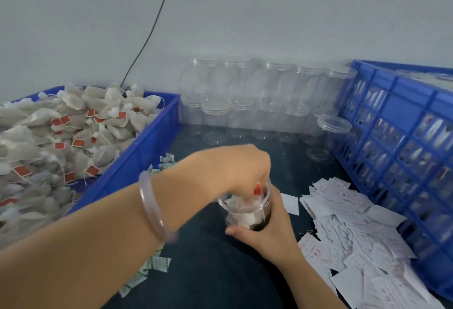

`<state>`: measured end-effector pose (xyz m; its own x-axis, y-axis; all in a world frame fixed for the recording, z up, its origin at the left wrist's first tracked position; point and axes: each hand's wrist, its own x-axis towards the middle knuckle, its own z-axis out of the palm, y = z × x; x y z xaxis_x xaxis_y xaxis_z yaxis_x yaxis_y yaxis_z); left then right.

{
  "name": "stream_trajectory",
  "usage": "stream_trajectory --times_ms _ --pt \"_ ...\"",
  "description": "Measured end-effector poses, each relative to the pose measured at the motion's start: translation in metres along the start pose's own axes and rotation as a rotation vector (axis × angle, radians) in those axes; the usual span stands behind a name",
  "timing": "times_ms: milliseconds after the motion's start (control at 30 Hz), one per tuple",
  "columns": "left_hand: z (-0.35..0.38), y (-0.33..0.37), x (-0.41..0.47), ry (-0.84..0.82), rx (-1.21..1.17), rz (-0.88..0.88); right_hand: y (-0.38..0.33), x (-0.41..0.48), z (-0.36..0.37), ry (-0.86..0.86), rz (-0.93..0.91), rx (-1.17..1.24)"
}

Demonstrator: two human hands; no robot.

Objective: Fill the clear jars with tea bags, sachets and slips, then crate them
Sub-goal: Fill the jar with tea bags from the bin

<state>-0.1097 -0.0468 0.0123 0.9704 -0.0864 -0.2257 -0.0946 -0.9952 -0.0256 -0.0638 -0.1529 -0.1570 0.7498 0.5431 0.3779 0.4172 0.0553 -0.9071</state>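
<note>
— head view: jar (245, 207) upright on table (208, 272), clasped round its side by right hand (269, 231).
— left hand (241, 166)?
— directly over the mouth, fingers down among bags (241, 219); clenched or pinching, cannot tell. push straight down.

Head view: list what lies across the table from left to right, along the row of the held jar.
Blue plastic bin heaped with pale tea bags → green-and-white paper sachets → clear plastic jar held in the right hand → scattered white paper slips → blue lattice plastic crate.
</note>
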Motion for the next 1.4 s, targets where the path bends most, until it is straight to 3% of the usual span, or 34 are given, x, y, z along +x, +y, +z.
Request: stream_trajectory --times_ms 100,200,267,300,433,500,633,733,833,900,967,1033,1133,1400 --pt "-0.03 -0.029 -0.017 0.176 -0.279 -0.042 0.0 0.0 0.0 -0.017 0.013 0.019" --pt "-0.036 -0.056 -0.028 0.628 -0.615 -0.132 -0.002 -0.001 0.0 -0.017 0.034 0.066" --pt "-0.009 -0.069 -0.027 0.741 -0.609 -0.266 -0.003 -0.002 0.001 -0.021 0.044 0.085" --pt "0.011 -0.075 -0.024 0.659 -0.525 -0.338 -0.003 -0.004 0.002 -0.031 0.051 0.092" --pt "0.095 -0.103 -0.015 0.077 -0.281 -0.613 -0.004 -0.007 0.004 -0.135 0.082 0.068" --pt "0.114 -0.111 -0.017 0.014 -0.299 -0.659 -0.004 -0.006 0.003 -0.147 0.096 0.076" --pt "0.126 -0.114 -0.021 0.113 -0.358 -0.711 -0.003 -0.005 0.003 -0.15 0.086 0.073" --pt "0.123 -0.113 -0.024 0.213 -0.352 -0.686 -0.002 -0.005 0.002 -0.145 0.089 0.072" --pt "0.105 -0.099 -0.03 0.591 -0.464 -0.563 -0.003 -0.005 0.002 -0.142 0.102 0.067" --pt "0.082 -0.078 -0.037 0.856 -0.667 -0.407 -0.003 -0.005 0.001 -0.141 0.114 0.069" --pt "0.062 -0.057 -0.042 0.972 -0.858 -0.221 -0.003 -0.004 0.001 -0.137 0.121 0.068" --pt "0.052 -0.038 -0.044 0.928 -0.939 -0.082 -0.002 -0.004 0.001 -0.125 0.118 0.065" --pt "0.059 -0.016 -0.038 0.82 -0.83 -0.037 -0.004 -0.004 0.001 -0.102 0.118 0.063" --pt "0.076 -0.017 -0.027 0.909 -0.534 0.037 -0.005 -0.004 0.0 -0.077 0.134 0.119"
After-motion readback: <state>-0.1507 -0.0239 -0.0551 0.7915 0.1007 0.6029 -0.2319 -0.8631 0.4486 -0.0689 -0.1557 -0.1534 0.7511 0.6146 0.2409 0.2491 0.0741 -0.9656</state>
